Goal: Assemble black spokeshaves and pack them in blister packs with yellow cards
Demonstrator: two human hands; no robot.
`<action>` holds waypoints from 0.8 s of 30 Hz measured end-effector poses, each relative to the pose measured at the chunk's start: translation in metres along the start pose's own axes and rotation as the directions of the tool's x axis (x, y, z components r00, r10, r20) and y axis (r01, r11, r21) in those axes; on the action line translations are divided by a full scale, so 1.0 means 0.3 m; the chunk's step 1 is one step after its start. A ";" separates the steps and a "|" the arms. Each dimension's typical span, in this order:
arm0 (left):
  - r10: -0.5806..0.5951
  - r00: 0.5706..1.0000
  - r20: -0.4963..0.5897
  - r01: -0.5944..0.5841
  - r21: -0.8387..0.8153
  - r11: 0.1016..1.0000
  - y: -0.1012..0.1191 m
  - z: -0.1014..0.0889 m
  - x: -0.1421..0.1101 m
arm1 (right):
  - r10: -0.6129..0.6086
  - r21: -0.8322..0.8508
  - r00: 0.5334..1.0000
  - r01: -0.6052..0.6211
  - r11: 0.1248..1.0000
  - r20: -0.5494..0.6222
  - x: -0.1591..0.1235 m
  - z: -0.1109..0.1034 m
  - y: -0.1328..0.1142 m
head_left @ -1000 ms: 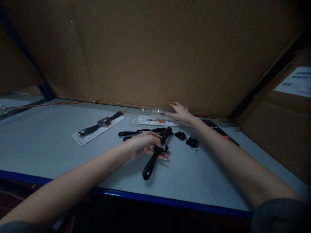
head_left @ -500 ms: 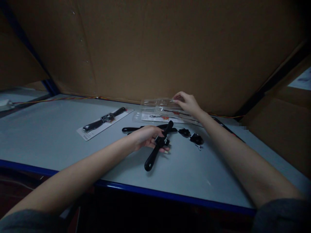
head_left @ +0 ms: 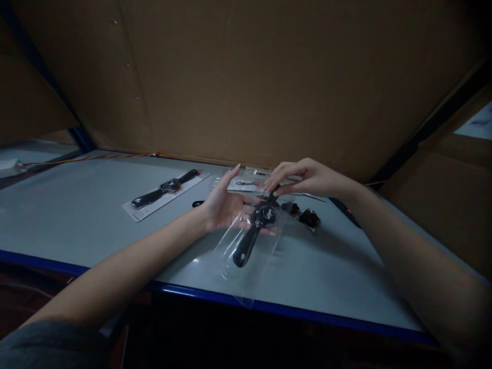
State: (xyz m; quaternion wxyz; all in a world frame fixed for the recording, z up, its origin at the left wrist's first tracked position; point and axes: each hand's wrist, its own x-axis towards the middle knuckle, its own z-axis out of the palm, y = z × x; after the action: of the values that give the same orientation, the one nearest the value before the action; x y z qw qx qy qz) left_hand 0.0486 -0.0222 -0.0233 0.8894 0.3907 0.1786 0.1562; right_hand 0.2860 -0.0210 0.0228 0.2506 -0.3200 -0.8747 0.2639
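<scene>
Cardboard wall (head_left: 249, 77) behind grey bench (head_left: 77, 220). Clear, glossy plastic blister (head_left: 249, 251), thin and moulded, pinched narrowly at its far edge by right hand (head_left: 307, 177). Beneath it, black watch (head_left: 253, 233) with matte strap lies across the fingers of left hand (head_left: 226, 205), palm up, thumb spread wide.

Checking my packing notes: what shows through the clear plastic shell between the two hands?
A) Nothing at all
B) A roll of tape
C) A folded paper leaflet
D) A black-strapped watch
D. The black-strapped watch shows through the clear plastic shell, whose far end is at the fingers of the right hand, with the left hand beside it.
</scene>
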 end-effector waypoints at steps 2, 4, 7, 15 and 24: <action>0.013 1.000 0.009 -0.013 0.083 0.996 -0.006 0.010 0.000 | -0.028 0.000 0.999 0.028 1.000 0.029 0.011 0.012 0.017; 0.022 0.999 -0.023 -0.018 0.188 0.982 -0.014 0.015 0.001 | -0.063 0.014 0.997 0.062 0.998 0.051 0.019 0.024 0.035; 0.052 0.987 -0.151 -0.004 0.299 0.954 -0.024 0.015 0.004 | -0.096 0.039 0.994 0.094 0.995 0.054 0.025 0.040 0.050; 0.073 0.964 -0.257 0.028 0.368 0.929 -0.008 0.004 0.006 | 0.172 0.081 0.800 -0.153 0.985 -0.575 0.018 -0.027 0.198; 0.294 0.919 -0.262 -0.034 0.690 0.723 0.041 0.062 -0.035 | 0.455 -0.192 0.786 -0.566 0.801 -0.418 -0.014 -0.044 0.474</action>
State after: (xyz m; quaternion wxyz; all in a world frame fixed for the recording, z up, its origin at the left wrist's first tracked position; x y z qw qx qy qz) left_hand 0.0457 -0.0307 -0.0003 0.6226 0.6651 0.3435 0.2280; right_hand 0.3578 0.0733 -0.0572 0.2677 -0.6241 -0.7239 0.1213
